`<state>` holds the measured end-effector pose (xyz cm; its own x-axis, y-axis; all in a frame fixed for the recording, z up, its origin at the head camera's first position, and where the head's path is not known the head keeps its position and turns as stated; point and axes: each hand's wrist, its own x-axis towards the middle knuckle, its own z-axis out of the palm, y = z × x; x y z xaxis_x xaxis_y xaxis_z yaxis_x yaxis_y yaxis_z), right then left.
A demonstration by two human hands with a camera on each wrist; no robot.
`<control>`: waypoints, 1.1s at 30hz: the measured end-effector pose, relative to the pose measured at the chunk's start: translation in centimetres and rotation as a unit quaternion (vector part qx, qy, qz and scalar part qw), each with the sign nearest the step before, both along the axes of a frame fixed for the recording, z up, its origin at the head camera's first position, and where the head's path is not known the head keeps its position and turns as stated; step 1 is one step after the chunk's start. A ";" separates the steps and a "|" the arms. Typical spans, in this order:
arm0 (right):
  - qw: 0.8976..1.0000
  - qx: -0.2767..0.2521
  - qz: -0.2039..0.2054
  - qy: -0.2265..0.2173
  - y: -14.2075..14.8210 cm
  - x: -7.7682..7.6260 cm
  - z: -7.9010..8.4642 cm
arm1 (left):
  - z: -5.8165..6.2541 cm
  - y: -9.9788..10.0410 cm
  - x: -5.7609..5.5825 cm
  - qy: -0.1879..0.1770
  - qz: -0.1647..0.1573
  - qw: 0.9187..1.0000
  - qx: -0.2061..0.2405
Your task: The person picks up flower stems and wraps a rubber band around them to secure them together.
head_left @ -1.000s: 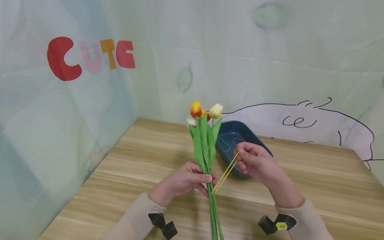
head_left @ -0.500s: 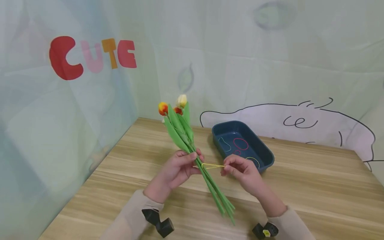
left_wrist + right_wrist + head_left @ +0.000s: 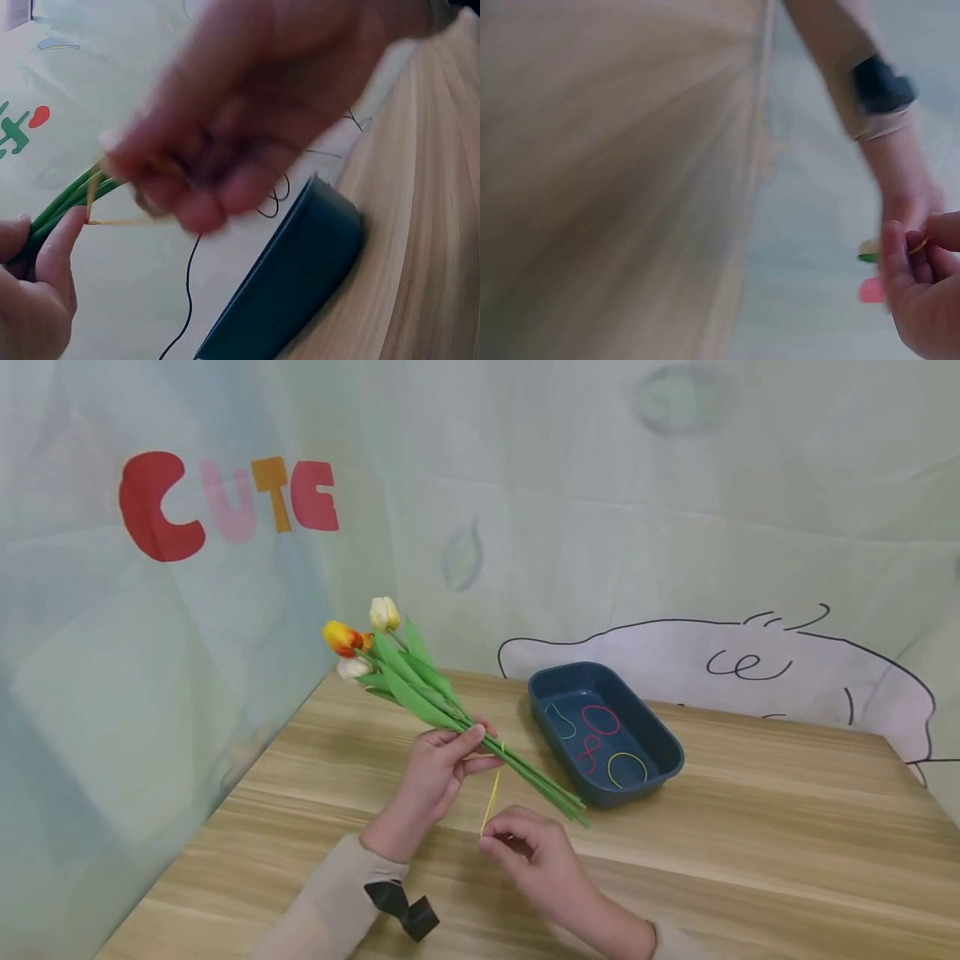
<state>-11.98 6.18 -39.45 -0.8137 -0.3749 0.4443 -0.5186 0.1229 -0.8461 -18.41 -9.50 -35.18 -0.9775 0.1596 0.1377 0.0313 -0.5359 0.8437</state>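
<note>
A bunch of artificial tulips (image 3: pixel 420 689), with yellow-orange and white blooms and long green stems, slants to the upper left in the head view. My left hand (image 3: pixel 438 772) grips its stems just below the leaves. A yellow rubber band (image 3: pixel 492 800) is looped around the stems beside the left fingers and stretches down toward me. Its near end is pinched between the thumb and index finger of my right hand (image 3: pixel 543 860). In the left wrist view, the blurred right hand (image 3: pixel 247 127) pulls the rubber band (image 3: pixel 127 221) away from the stems (image 3: pixel 67 199).
Behind the stem ends, a dark blue tray (image 3: pixel 667 764) stands on the wooden table (image 3: pixel 750 860). Inside it lie a yellow rubber band (image 3: pixel 627 755), a red rubber band (image 3: pixel 601 707), a twisted red one and a green one. Printed cloth walls enclose the back and left.
The tulips have tilted from near upright to leaning left, and the left hand has moved slightly left and up. My right hand has swung from beside the tray down toward me, stretching the rubber band.
</note>
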 end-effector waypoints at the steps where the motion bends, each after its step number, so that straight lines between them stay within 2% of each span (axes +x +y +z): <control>1: 1.000 -0.006 0.007 0.003 0.0 0.3 0.3 | -0.1 0.0 0.0 0.004 0.010 1.000 -0.011; 7: 0.999 -0.020 0.025 0.018 1.1 1.1 3.0 | -0.5 0.1 0.0 0.041 0.039 0.996 -0.064; 11: 0.997 -0.028 0.045 0.050 2.4 1.0 5.0 | -0.7 0.2 -0.1 0.058 0.054 0.992 -0.102; 15: 0.992 -0.045 0.057 0.103 3.6 0.4 6.7 | -0.9 0.3 -0.1 0.078 0.060 0.986 -0.137; 19: 0.981 -0.042 0.026 0.188 5.1 -0.9 8.2 | -0.8 0.4 0.0 0.091 0.055 0.983 -0.149; 22: 0.970 -0.040 0.000 0.238 6.3 -2.2 8.9 | -0.6 0.3 0.2 0.100 0.030 0.984 -0.145; 24: 0.967 -0.035 -0.015 0.253 7.0 -3.0 9.0 | -0.4 0.1 0.3 0.106 0.002 0.985 -0.133; 28: 0.972 -0.014 -0.037 0.232 8.0 -4.4 8.4 | 0.0 -0.3 0.5 0.111 -0.075 0.989 -0.070; 31: 0.974 0.020 -0.036 0.224 8.0 -5.2 7.1 | 0.2 -0.7 0.8 0.111 -0.133 0.985 -0.016; 33: 0.972 0.053 -0.030 0.228 7.6 -5.5 6.0 | 0.4 -0.8 0.8 0.111 -0.158 0.981 0.010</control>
<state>-17.48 13.80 -33.44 -0.5635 -0.3958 0.7252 -0.8256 0.2377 -0.5118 -17.57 -10.29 -34.81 -0.8249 0.4451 0.3484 0.0428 -0.5654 0.8237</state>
